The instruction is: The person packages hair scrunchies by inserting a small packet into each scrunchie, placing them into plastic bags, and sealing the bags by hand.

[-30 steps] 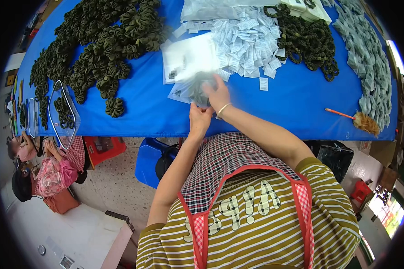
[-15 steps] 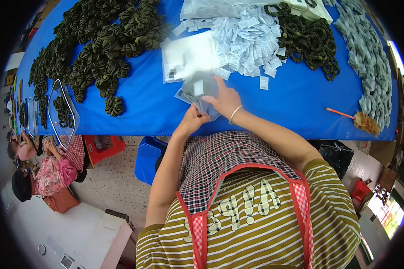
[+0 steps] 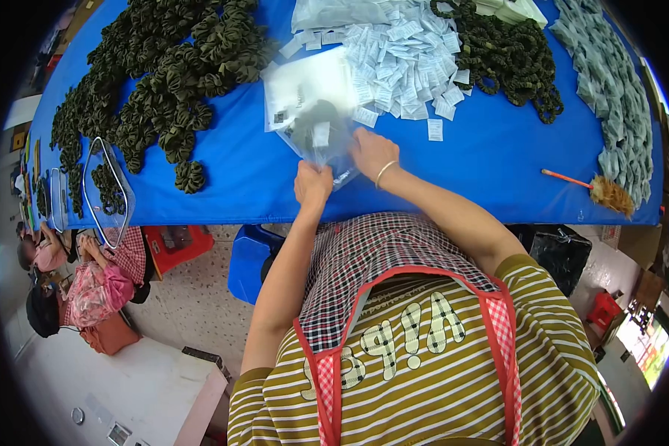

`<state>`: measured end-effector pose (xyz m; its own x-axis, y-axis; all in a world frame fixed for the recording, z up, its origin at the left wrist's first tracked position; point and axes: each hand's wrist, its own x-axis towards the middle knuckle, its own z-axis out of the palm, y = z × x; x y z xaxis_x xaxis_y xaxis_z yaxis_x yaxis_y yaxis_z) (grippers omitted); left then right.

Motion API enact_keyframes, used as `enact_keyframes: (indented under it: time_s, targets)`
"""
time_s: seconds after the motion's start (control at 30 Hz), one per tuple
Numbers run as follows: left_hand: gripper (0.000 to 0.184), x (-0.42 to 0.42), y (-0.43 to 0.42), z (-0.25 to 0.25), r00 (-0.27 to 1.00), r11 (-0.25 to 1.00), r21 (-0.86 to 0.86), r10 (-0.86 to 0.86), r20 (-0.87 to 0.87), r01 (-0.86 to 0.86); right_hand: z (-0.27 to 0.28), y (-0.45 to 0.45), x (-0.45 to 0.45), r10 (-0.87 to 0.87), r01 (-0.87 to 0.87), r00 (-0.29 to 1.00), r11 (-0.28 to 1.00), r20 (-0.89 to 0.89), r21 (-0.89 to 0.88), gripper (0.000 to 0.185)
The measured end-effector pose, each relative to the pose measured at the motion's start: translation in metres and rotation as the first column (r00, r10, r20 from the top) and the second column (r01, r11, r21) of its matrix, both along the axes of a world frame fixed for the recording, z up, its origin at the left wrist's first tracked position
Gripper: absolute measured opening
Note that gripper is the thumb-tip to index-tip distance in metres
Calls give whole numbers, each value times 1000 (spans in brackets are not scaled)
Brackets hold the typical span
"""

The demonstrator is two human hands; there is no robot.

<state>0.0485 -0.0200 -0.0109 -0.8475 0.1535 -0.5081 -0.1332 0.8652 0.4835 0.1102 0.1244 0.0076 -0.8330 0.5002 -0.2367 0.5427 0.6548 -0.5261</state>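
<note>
Clear bag (image 3: pixel 337 152): lying tilted over the near part of the white plastic stack (image 3: pixel 327 70), with a dark item (image 3: pixel 312 126) and a white slip (image 3: pixel 321 134) showing through.
Left hand (image 3: pixel 314 183): closed on the bag's near end, just inside the worktop's (image 3: pixel 498 175) front edge.
Right hand (image 3: pixel 374 156): fingers curled against the bag's right side; whether they grip, I cannot tell.
Room to the right: a broad stretch of blue surface between the right hand and the duster (image 3: pixel 609 195).
Room to the left: a narrower blue strip between the bag and the dark scrunched bundles (image 3: pixel 178 82).
Far side: tighter, the heap of white packets (image 3: pixel 405 70) abutting the stack's right edge.
</note>
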Motion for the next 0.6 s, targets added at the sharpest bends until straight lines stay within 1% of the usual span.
enact_keyframes:
  time_s: [0.03, 0.13, 0.17, 0.23, 0.27, 0.33, 0.37, 0.43, 0.47, 0.5, 0.53, 0.57, 0.6]
  targets:
    - [37, 1, 3, 4, 999, 997, -67, -29, -43, 26, -3, 2, 2, -47, 54, 995, 996, 85, -77, 18]
    - [33, 1, -9, 11, 1000, 1000, -24, -6, 17, 6, 6, 4, 12, -103, 108, 992, 991, 69, -79, 17]
    - [34, 1, -15, 5, 999, 1000, 11, -14, 28, 13, 1, 4, 15, -126, 131, 990, 988, 69, -85, 18]
    - [31, 5, -20, -8, 981, 997, 64, 22, 193, -35, -11, 0, 20, -163, 169, 984, 980, 66, -103, 18]
    - [30, 6, -21, -7, 961, 994, 87, 38, 273, -64, -8, 0, 20, -172, 181, 982, 975, 79, -128, 18]
    - [31, 10, -23, -5, 974, 990, 120, 50, 221, -78, -1, 2, 22, -196, 213, 975, 962, 108, -173, 18]
    - [32, 12, -21, -3, 979, 987, 140, 55, 197, -84, -1, 5, 24, -213, 222, 974, 966, 80, -130, 17]
    - [29, 15, -19, -2, 966, 950, 272, 85, 244, -153, -1, 7, 29, -239, 240, 971, 970, 25, -46, 15]
    - [28, 16, -19, 1, 958, 924, 332, 101, 267, -190, 1, 6, 31, -111, 119, 985, 992, -131, 50, 14]
    - [28, 17, -19, 5, 934, 887, 378, 138, 329, -264, 5, 2, 35, 33, 11, 962, 987, -270, 161, 13]
    - [28, 18, -17, 10, 905, 843, 418, 168, 391, -338, 8, -1, 39, 187, -77, 903, 956, -386, 284, 12]
    - [28, 20, -16, 14, 870, 794, 451, 189, 455, -408, 8, -4, 41, 365, -243, 799, 922, -477, 300, 14]
    - [27, 21, -17, 12, 836, 759, 465, 187, 515, -456, 7, -9, 39, 424, -331, 777, 904, -465, 272, 14]
